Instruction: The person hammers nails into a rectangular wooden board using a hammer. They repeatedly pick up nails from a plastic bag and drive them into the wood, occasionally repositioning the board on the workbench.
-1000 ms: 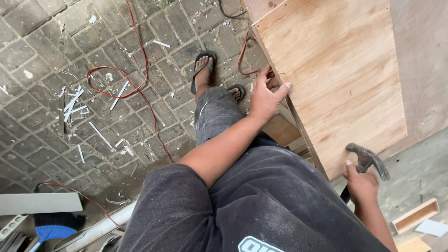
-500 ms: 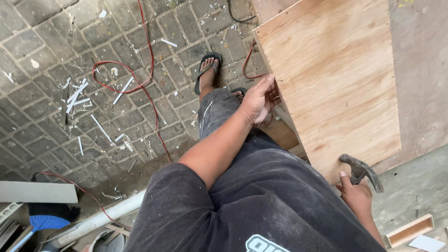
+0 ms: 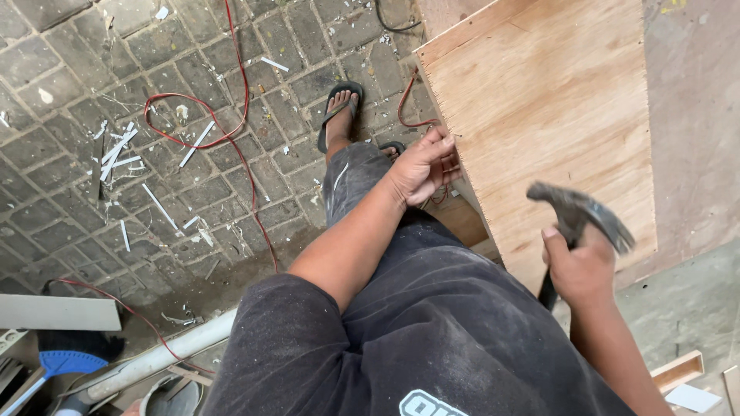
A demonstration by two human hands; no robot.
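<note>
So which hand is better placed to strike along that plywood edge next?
Probably the right hand: it grips the hammer, its head raised over the plywood panel. The left hand is pinching at the panel's near edge, so it looks busy steadying.

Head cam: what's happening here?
A person stands over a plywood panel on a paved brick floor. The left hand grips the panel's near edge, fingers curled over it. The right hand holds a hammer raised just above the panel's lower part. A red cable and white scraps lie on the bricks by the sandalled foot.
</note>
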